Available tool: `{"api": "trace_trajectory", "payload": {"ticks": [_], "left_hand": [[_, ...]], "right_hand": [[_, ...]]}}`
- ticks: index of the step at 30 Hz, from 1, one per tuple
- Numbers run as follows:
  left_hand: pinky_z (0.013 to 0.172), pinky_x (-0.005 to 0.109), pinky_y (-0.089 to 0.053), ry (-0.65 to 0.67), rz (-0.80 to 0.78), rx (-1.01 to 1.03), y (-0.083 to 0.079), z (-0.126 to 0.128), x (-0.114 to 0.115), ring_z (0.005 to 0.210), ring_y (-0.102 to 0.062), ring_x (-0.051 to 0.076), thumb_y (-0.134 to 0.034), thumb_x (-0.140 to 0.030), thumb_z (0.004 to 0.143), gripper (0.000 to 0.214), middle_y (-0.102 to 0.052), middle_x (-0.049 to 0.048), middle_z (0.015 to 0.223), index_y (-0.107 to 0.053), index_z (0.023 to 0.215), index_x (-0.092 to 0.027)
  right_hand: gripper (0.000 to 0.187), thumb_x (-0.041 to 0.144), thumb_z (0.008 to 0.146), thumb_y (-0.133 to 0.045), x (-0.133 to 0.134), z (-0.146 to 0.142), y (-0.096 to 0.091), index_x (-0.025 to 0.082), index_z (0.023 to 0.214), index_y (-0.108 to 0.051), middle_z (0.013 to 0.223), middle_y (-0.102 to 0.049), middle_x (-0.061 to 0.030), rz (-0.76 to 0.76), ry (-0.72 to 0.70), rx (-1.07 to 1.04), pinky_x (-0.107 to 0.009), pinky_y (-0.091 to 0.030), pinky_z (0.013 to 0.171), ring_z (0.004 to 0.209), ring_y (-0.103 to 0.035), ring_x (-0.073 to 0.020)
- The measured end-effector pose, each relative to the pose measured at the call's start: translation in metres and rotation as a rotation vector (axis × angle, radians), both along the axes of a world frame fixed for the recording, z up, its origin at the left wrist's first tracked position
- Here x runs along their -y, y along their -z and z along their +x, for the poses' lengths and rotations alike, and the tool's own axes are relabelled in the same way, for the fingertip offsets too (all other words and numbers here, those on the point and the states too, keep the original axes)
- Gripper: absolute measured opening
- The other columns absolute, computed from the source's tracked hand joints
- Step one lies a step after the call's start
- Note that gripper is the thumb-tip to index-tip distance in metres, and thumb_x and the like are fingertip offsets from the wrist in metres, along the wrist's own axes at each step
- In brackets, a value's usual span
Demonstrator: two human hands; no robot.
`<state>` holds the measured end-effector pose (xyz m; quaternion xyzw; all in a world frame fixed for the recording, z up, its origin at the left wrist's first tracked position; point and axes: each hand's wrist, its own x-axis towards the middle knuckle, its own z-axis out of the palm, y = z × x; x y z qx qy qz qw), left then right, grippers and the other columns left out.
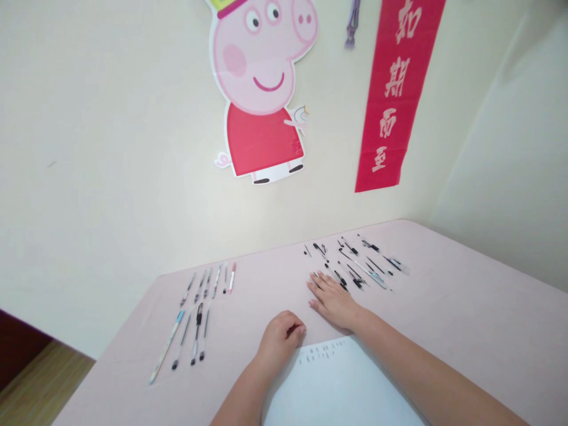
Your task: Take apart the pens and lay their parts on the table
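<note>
My left hand (280, 338) rests on the pink tabletop at the upper left corner of a white sheet of paper (341, 396). Its fingers are curled in toward the thumb, and nothing shows in them. Small dark marks stand in rows along the sheet's top edge. Flat on the table beyond the sheet lies my right hand (332, 300), fingers stretched out. Its fingertips are at the near left edge of a scattered group of black pens and pen parts (356, 276); whether they touch any is unclear. Among these parts lies a longer light-blue pen (376, 279).
Left of my hands, pens are laid out in two rows, including a pink and white pen (232, 278), a blue-capped pen (167, 348) and a black-capped pen (197, 333). The pink table (479, 331) meets a wall carrying a pig cutout (265, 139) and a red banner (393, 106).
</note>
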<state>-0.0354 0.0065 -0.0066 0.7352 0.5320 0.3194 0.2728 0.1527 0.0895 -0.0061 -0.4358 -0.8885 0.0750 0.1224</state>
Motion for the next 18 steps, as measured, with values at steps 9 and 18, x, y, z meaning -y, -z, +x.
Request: {"api": "trace_trajectory", "payload": {"ticks": [9,18], "left_hand": [[0.069,0.025,-0.039,0.004,-0.009,0.002,-0.004,0.001,0.0,0.072,-0.053,0.014,-0.048,-0.019,0.078,0.018,-0.059,0.0027,0.072,-0.063,0.069,-0.017],[0.069,0.025,-0.039,0.01,-0.006,-0.009,-0.003,0.0,0.0,0.072,-0.053,0.014,-0.047,-0.02,0.079,0.019,-0.059,0.0028,0.073,-0.063,0.069,-0.017]], "right_hand": [[0.07,0.055,0.088,-0.023,-0.011,-0.004,0.006,0.006,0.137,-0.029,0.146,-0.019,-0.0136,-0.038,0.052,-0.005,-0.037,-0.013,0.11,0.135,-0.012,-0.0237],[0.069,0.052,0.088,-0.026,-0.011,-0.004,0.003,0.004,0.136,-0.03,0.144,-0.022,-0.0156,-0.034,0.085,0.0,-0.037,-0.014,0.11,0.134,-0.015,-0.0242]]}}
